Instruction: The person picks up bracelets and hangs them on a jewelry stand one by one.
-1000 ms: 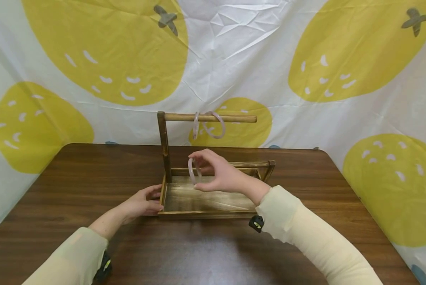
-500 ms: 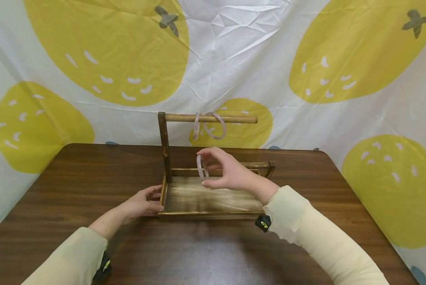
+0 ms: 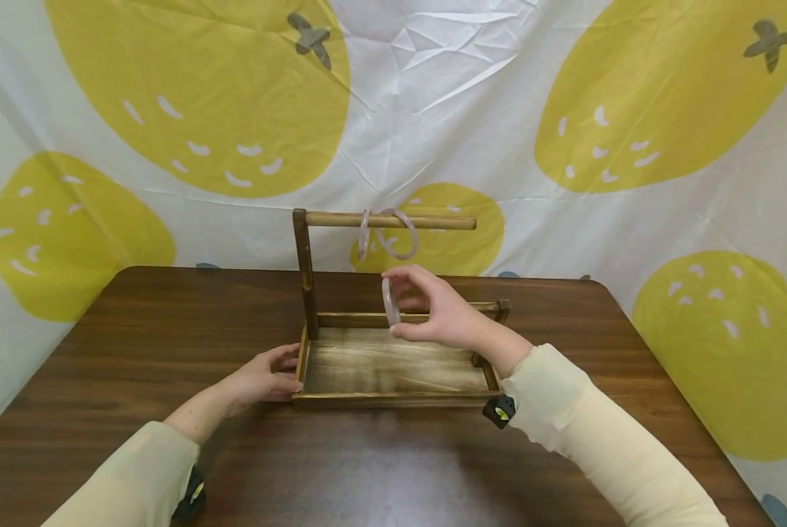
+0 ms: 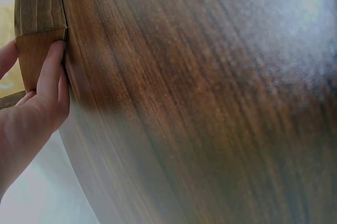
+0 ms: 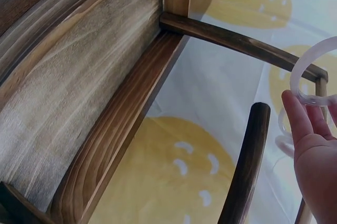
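Between thumb and fingertips my right hand (image 3: 435,311) pinches a pale pink bangle (image 3: 390,301) upright, above the tray (image 3: 386,400) of a wooden rack. Two similar bangles (image 3: 405,245) hang on the rack's upper bar (image 3: 442,222). The lower bar (image 3: 485,306) is partly behind my right hand; in the right wrist view its free end (image 5: 260,111) stands apart from the held bangle (image 5: 310,66). My left hand (image 3: 264,373) rests against the tray's left end; in the left wrist view its fairly straight fingers (image 4: 50,71) touch the end board (image 4: 39,56).
The rack stands on a brown wooden table (image 3: 380,468). Its tall left post (image 3: 304,271) carries the upper bar, whose right end is free. A white curtain (image 3: 433,132) with yellow fruit prints hangs behind the table.
My right hand has moved right and slightly up with the bangle, which now appears more edge-on. The left hand, the rack and the hanging bangles have stayed in place.
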The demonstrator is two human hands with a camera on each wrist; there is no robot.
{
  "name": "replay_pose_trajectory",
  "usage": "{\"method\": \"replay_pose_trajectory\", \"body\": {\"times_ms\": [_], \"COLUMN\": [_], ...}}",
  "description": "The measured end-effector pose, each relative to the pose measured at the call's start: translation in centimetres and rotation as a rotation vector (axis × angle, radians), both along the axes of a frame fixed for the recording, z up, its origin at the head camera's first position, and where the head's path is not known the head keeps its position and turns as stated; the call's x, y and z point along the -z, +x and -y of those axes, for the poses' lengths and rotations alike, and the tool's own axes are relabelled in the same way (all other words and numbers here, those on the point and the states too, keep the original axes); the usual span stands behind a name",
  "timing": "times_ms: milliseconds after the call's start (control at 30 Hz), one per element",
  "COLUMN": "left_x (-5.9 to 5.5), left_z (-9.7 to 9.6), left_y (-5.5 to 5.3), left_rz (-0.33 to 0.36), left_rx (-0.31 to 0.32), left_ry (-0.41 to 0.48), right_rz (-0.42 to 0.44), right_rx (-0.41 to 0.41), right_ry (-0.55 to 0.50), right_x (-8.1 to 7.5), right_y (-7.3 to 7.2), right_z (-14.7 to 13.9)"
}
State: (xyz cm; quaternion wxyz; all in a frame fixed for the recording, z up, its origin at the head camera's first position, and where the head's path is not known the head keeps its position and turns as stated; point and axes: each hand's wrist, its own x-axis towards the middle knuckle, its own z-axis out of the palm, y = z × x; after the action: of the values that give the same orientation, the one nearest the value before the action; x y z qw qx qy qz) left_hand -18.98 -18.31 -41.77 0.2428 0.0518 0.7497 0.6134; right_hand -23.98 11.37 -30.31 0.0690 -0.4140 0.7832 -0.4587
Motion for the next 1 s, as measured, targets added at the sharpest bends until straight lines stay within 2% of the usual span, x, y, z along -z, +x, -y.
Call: {"method": "replay_pose_trajectory", "body": {"times_ms": [600, 1000], "left_x": [-0.1, 0.0], "left_z": [-0.1, -0.1], "left_y": [0.0, 0.0], "left_rz": [0.003, 0.002], "left_rx": [0.001, -0.008], "left_ry": [-0.017, -0.015], "right_rz": [-0.035, -0.036], "right_rx": [0.065, 0.141], "right_ry": [-0.134, -0.113], "right_x": [-1.0, -1.5], "right_y": [-0.5, -1.0], "right_z": [-2.4, -4.3]}}
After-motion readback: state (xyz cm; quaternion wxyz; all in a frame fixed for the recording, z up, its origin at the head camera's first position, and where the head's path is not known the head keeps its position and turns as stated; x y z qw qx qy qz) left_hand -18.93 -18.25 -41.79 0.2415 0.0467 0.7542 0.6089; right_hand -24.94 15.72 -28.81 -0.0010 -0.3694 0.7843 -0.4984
